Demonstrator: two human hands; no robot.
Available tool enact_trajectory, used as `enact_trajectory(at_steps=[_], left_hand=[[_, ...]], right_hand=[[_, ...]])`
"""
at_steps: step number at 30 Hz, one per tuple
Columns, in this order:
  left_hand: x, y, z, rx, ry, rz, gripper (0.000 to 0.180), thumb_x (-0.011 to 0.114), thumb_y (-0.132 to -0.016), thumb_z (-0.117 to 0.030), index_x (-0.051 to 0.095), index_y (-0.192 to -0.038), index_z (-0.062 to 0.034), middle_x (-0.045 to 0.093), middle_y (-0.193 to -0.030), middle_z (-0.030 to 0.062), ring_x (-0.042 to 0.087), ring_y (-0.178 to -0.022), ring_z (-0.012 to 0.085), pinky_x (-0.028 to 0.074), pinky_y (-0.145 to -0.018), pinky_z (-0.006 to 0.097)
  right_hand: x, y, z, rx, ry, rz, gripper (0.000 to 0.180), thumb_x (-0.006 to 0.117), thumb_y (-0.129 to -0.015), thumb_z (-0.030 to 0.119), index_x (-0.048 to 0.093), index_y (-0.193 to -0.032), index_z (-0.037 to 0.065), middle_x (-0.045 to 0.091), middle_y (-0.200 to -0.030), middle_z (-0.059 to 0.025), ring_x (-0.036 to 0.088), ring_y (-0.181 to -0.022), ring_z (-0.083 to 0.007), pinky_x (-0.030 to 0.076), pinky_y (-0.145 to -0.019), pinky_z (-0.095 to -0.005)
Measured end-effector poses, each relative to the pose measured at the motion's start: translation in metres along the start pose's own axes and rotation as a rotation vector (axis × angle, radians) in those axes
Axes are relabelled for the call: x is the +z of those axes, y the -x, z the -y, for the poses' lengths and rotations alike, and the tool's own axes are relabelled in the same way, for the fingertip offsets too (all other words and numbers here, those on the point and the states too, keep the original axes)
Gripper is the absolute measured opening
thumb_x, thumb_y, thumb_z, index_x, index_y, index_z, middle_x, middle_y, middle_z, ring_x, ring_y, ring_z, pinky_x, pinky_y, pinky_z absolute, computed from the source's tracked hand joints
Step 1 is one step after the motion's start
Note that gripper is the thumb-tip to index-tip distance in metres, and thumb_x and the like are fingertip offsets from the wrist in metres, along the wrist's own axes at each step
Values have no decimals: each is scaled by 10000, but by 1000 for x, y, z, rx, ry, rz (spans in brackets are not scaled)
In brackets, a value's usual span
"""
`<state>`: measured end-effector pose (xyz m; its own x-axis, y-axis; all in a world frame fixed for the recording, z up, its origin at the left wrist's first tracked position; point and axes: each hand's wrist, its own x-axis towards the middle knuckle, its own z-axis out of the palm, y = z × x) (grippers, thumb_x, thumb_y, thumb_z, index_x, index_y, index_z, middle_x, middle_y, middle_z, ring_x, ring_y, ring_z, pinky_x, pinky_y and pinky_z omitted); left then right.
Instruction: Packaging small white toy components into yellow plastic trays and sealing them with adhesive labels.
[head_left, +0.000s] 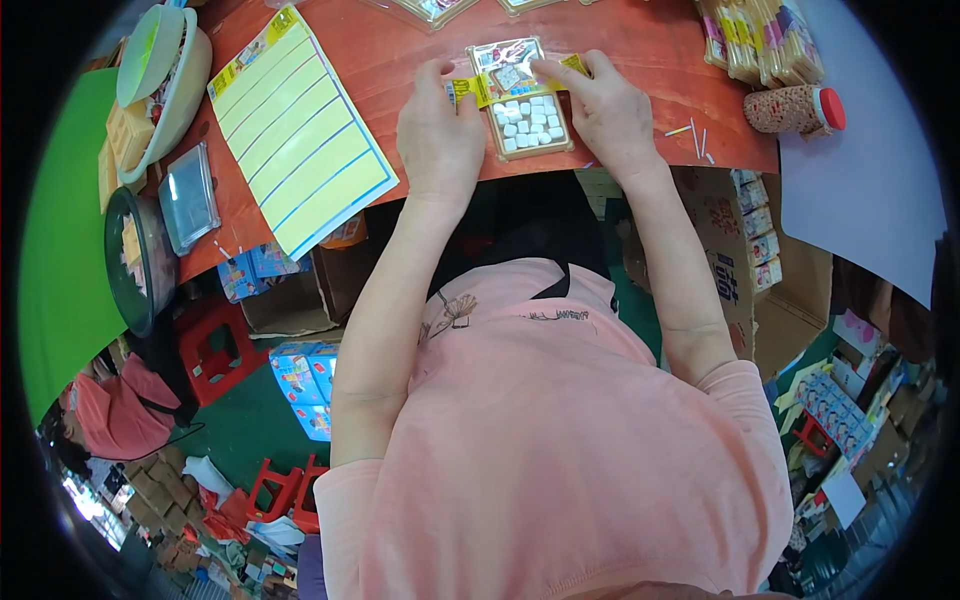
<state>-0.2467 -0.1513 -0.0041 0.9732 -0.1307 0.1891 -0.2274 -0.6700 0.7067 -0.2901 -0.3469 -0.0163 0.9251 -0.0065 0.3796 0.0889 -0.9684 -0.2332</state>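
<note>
On the red table's near edge lies a small clear plastic case (535, 153) holding several white cubes (530, 112) in its near half. Its far half holds a printed picture card (505, 52). A yellow printed label strip (488, 92) stretches across the middle of the case. My left hand (442, 140) is closed, its thumb and forefinger pinching the strip's left end. On the other side, my right hand (612, 112) pinches the right end, its thumb resting by the case; the other fingers curl beneath and are partly hidden.
A yellow sheet of label strips (300, 135) lies to the left, near a clear plastic lid (190, 198) and a white basin (190, 85). On the right sit a red-lidded jar (790, 111) and bundled packets (765, 45). Below are cardboard boxes (720, 260) and red stools (215, 350).
</note>
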Motion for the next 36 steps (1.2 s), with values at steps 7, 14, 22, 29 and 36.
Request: enact_trajectory(at_steps=[7, 14, 22, 29, 36], left_hand=[[-26, 53, 5, -143, 158, -1, 425, 686, -863, -65, 497, -1240, -9, 679, -901, 183, 664, -716, 250, 524, -658, 366], [-40, 117, 15, -419, 615, -113, 567, 707, -909, -126, 385, -1348, 31, 593, -996, 131, 593, -691, 127, 508, -573, 232], [-22, 94, 17, -954, 1273, 391, 303, 629, -979, -256, 581, -1149, -9, 704, -970, 89, 702, -786, 146, 578, -570, 279], [-35, 108, 3, -621, 1357, 324, 232, 640, -968, -167, 609, -1105, 18, 698, -994, 97, 683, -769, 134, 561, -564, 265], [-30, 113, -9, -606, 1244, 280, 247, 648, -969, -173, 638, -1084, 46, 695, -967, 100, 662, -742, 119, 544, -549, 246]], right_hand=[[-16, 32, 22, -123, -2, 90, 433, 651, -844, 98, 664, -1231, 291, 563, -909, -52, 658, -773, -223, 555, -597, -355], [-17, 50, 50, -125, -36, 107, 466, 649, -817, 85, 659, -1251, 253, 552, -902, -49, 649, -751, -205, 546, -587, -330], [-12, 54, 47, -103, -205, 11, 378, 654, -841, 25, 657, -1192, 165, 603, -902, -48, 650, -743, -178, 532, -586, -334], [-13, 60, 57, 640, -1304, 221, 252, 548, -1011, 105, 536, -1254, 39, 663, -1075, -67, 667, -920, -120, 551, -739, -305], [-13, 66, 72, 754, -2106, 242, 309, 513, -1035, 210, 495, -1282, 27, 629, -1195, -90, 628, -1065, -132, 531, -896, -301]])
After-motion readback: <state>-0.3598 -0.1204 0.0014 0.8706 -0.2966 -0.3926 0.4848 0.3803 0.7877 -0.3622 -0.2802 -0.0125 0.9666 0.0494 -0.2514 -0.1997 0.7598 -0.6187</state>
